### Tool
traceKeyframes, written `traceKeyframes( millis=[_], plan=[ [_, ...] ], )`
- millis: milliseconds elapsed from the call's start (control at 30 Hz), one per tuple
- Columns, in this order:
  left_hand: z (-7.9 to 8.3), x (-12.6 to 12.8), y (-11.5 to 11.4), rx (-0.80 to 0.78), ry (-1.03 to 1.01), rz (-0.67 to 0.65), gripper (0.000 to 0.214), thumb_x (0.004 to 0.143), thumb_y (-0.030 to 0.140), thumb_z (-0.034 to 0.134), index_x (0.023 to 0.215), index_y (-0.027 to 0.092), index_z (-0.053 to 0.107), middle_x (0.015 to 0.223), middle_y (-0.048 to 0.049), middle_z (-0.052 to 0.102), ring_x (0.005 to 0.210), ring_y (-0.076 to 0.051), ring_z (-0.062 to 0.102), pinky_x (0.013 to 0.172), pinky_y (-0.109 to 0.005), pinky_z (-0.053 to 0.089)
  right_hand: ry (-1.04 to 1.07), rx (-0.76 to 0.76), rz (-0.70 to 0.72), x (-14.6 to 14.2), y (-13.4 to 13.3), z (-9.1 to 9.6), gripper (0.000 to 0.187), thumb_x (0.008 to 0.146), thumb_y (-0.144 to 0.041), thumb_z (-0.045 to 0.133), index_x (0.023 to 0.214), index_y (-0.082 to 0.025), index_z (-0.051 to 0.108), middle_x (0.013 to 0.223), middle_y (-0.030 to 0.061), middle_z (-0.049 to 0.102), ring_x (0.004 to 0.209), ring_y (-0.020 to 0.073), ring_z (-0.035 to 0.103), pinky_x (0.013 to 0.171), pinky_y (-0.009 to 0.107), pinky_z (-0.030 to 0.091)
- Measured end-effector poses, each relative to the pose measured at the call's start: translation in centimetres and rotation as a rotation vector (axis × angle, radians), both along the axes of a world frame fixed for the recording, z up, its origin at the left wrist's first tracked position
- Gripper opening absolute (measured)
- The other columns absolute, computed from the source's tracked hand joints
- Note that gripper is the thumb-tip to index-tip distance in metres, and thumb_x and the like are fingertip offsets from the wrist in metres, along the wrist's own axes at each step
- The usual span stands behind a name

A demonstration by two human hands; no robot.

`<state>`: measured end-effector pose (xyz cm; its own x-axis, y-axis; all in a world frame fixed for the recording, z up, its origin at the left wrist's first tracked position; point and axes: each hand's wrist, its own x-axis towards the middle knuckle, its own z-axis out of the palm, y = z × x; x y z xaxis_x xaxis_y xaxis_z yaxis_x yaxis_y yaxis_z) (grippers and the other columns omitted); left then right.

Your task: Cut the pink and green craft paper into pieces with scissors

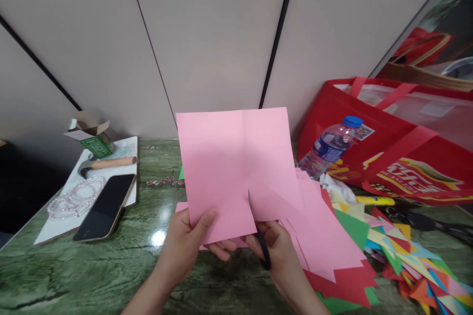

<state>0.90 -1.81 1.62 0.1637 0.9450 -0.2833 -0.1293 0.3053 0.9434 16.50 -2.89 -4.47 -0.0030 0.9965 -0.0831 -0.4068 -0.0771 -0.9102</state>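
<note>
your left hand (188,246) pinches the lower left edge of the square pink paper sheet (229,157), held upright above the table. your right hand (283,253) grips the black-handled scissors (263,252), blade cutting into the sheet's bottom edge. the yellow lettering on the red tote bag (391,157) is too blurred to read, as is the label on the blue-capped water bottle (330,146). underneath is a glossy green marble tabletop (92,266), with a beige panelled wall (207,34) behind.

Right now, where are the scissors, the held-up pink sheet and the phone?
scissors (263,253), head view, black handle loop.
pink sheet (229,167), head view, middle of the sheet.
phone (105,206), head view, dark screen.
</note>
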Motion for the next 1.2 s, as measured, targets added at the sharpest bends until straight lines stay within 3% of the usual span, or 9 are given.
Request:
traceKeyframes(
  millis=[433,867,1200],
  plan=[
    [-0.02,-0.07,-0.19,0.005,0.010,0.007,0.032,0.073,0.042,0.060,0.063,0.011,0.063,0.052,-0.0099,0.069,0.037,-0.017,0.061,0.038,-0.024,0.049,0.003,-0.010,-0.024,-0.14,0.04,-0.21,0.032,0.047,-0.015,0.081,0.070,-0.019,0.059,0.074,0.0057,0.072,0.068,0.0201,0.066,0.063,0.026,0.051],
    [0.38,0.06,-0.31,-0.006,0.025,0.031,0.030,0.073,0.041,0.060,0.066,0.012,0.062,0.051,-0.0090,0.069,0.037,-0.018,0.061,0.039,-0.026,0.049,-0.097,-0.015,-0.075,-0.21,0.11,0.05,0.031,0.044,-0.025,0.082,0.061,-0.018,0.057,0.061,0.0043,0.069,0.056,0.0193,0.062,0.049,0.026,0.046],
    [0.36,0.03,-0.29,-0.015,0.021,0.046,0.029,0.073,0.040,0.060,0.072,0.011,0.061,0.050,-0.0086,0.069,0.037,-0.018,0.061,0.039,-0.025,0.048,-0.071,-0.070,-0.075,-0.20,0.03,0.18,0.033,0.042,-0.021,0.082,0.062,-0.018,0.056,0.059,0.0023,0.068,0.058,0.0188,0.061,0.049,0.024,0.045]
  ],
)
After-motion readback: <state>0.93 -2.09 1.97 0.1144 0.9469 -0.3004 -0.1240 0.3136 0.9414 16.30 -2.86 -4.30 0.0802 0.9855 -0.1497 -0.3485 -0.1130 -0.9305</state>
